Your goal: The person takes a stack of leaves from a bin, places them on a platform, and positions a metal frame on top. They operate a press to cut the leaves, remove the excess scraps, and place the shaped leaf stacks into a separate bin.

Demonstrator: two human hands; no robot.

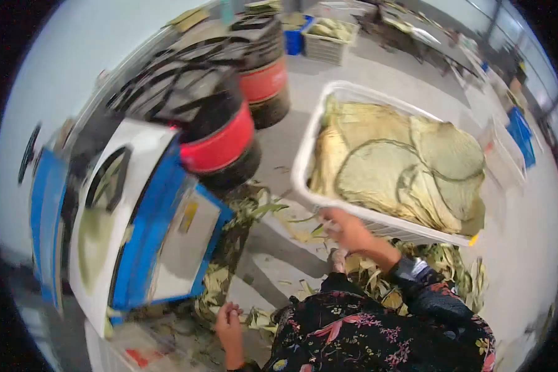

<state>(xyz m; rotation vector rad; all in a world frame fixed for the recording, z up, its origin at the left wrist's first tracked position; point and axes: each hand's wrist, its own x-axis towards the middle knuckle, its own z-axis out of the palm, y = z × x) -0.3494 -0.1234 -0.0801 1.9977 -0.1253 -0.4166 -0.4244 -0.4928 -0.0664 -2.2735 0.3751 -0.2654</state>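
Observation:
Large flattened pale-green leaves [378,170] lie stacked in a white plastic crate [307,149] right of centre. Just outside the crate's near left corner is my right hand [347,230], its fingers bent and blurred; whether they hold anything cannot be made out. Low in the view, my left hand [229,316] is raised left of my flowered clothing, fingers loosely curled and nothing visible in them. Beside it on the left stands a white and blue machine [146,223] with a dark oval opening.
Black drums with red bands [220,142] stand behind the machine. Leaf scraps [465,273] litter the floor below the crate and near the machine. Further back are a blue bin [294,40], a white basket of leaves [325,49] and a long table [431,40].

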